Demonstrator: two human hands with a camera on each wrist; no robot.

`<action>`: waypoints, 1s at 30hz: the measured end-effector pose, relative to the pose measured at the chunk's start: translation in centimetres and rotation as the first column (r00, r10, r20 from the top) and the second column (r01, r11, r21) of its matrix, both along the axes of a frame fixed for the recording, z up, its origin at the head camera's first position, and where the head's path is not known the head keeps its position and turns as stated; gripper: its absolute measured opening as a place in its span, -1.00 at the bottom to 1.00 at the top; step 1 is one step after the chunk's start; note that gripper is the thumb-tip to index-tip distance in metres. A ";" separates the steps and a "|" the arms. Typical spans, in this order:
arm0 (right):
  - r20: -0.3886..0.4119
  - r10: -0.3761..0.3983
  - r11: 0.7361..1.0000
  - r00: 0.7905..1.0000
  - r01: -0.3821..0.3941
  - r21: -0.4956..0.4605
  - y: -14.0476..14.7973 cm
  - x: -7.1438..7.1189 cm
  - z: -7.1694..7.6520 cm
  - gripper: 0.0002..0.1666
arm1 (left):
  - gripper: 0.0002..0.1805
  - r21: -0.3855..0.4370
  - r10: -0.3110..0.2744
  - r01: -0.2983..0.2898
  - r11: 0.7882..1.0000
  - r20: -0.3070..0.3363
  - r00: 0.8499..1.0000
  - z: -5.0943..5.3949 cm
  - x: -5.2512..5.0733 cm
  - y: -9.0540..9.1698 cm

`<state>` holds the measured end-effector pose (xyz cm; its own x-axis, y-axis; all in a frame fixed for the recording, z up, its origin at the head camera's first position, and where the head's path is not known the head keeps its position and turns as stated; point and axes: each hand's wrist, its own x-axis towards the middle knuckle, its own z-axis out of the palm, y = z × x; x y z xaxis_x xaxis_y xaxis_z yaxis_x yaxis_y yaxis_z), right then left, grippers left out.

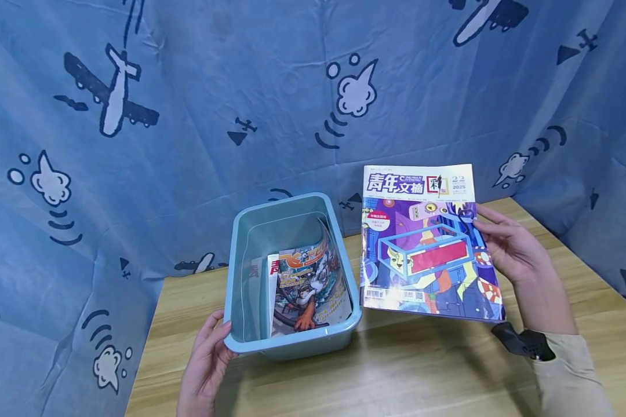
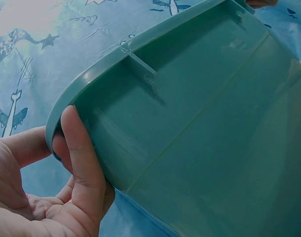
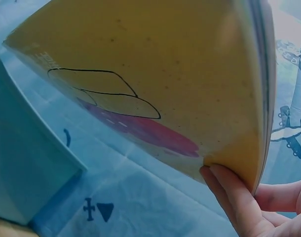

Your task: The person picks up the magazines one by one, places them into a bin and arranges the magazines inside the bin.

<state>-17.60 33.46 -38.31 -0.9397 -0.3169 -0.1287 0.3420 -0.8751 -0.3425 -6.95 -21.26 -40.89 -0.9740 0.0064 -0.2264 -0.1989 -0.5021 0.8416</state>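
Note:
A light blue-green plastic bin [image 1: 313, 339] stands on the table, with magazines [image 1: 305, 289] inside it; the top one has a dark, colourful cover. My left hand [image 1: 207, 356] grips the bin's rim at its near left corner, and the left wrist view shows the fingers [image 2: 81, 153] bent around that rim. To the right of the bin, my right hand [image 1: 516, 246] holds a magazine [image 1: 428, 249] by its right edge, above the table. Its purple illustrated cover faces the head camera. In the right wrist view its yellow back [image 3: 155, 54] shows, fingers pressed against it.
Wooden table [image 1: 188, 307] lies under the bin. Behind and on both sides hangs a blue cloth [image 1: 214, 116] printed with planes and clouds. A dark band [image 1: 524, 341] circles the right wrist over a beige sleeve [image 1: 571, 376].

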 end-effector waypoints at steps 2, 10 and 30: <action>0.002 0.000 1.000 1.000 0.000 -0.007 -0.2 0.1 0.1 -0.51 | -0.81 0.000 0.001 -0.001 1.000 0.004 1.000 0.0 0.0 0.0; -0.002 0.001 1.000 1.000 -0.001 -0.017 -1.0 0.2 0.2 -0.51 | -0.80 -0.010 0.008 -0.008 1.000 0.015 1.000 -0.1 -0.1 -0.1; -0.032 0.042 0.999 0.999 -0.043 -0.033 -3.5 -0.1 1.0 -0.53 | -0.79 -0.023 0.026 -0.025 0.999 0.030 0.999 0.0 -0.1 0.1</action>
